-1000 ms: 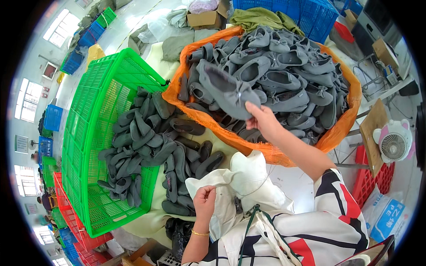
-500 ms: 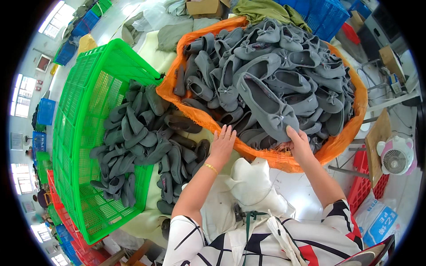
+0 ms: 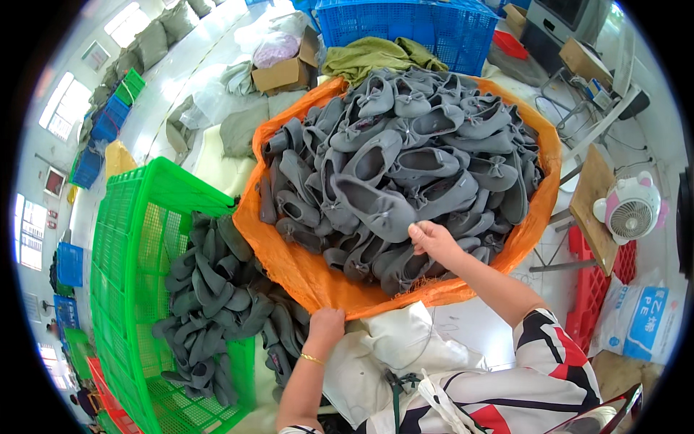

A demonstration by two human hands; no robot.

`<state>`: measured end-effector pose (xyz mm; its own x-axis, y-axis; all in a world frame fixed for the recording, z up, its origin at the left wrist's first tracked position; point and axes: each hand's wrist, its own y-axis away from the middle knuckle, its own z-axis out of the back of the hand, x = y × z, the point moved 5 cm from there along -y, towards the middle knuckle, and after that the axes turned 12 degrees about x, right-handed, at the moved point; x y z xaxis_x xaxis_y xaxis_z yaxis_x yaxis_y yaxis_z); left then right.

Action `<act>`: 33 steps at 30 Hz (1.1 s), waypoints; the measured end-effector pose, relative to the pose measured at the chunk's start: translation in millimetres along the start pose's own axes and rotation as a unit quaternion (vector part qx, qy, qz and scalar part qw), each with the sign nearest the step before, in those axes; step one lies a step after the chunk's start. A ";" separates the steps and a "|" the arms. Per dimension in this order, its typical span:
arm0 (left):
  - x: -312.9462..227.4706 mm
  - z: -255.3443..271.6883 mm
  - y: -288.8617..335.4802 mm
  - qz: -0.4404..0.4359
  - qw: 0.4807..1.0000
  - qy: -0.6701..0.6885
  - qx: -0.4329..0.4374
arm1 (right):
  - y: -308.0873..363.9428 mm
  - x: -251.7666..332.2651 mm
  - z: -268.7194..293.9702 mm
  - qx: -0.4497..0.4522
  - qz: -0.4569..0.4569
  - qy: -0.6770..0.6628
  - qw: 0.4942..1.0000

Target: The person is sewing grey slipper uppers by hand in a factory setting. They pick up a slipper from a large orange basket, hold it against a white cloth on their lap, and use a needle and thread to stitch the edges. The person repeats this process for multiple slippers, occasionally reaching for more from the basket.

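Head view shows the person's right hand (image 3: 434, 239) deep in the heap of grey slip-on shoes (image 3: 412, 159), its fingers curled around the heel end of one grey shoe (image 3: 372, 206) that lies sole-up on top of the pile. Half a second ago both hands sat side by side on the near rim of the orange sack (image 3: 303, 271); now they have split. The right has gone up into the load and taken hold of a single shoe, while the left hand (image 3: 325, 325) has dropped to the sack's lower edge and is clenched on the orange fabric there, pinning it against the white cloth (image 3: 390, 347) below.

That split reads, as a judgement, like the switch from steadying the sack to picking from it: one hand anchors the rim, the other draws out a shoe.

The green plastic crate (image 3: 130, 217) lies tipped on its side just to the left of the sack, with darker grey shoes (image 3: 217, 304) spilling from its open mouth toward the person. The gripped shoe is well inside the sack, apart from that crate pile. Behind the sack stand a blue crate (image 3: 405, 25) and an open cardboard box (image 3: 285, 72); a small pink and white fan (image 3: 629, 210) sits at the right.
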<state>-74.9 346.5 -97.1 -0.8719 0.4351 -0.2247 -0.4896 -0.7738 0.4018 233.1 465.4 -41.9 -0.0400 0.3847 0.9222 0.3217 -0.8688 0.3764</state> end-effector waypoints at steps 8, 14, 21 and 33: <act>-52.4 59.7 4.6 -0.070 0.881 0.399 -0.245 | 66.7 12.0 -75.8 0.110 0.081 0.174 0.975; -104.6 64.5 4.3 0.012 0.596 0.763 -0.250 | 82.5 24.2 -109.4 0.170 0.152 0.234 0.945; -114.5 65.1 7.4 0.035 0.426 0.858 -0.285 | 84.5 38.2 -109.0 0.234 0.102 0.263 0.930; -152.4 29.0 -13.6 0.005 0.843 0.423 -0.334 | -158.4 149.7 51.7 -0.099 0.179 0.754 0.624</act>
<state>64.6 304.0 -42.6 -0.4265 0.1618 -0.8899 -0.1282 -0.9847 -0.1177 225.1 676.7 32.0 -0.8920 -0.4463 -0.0718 0.4482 -0.8939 -0.0113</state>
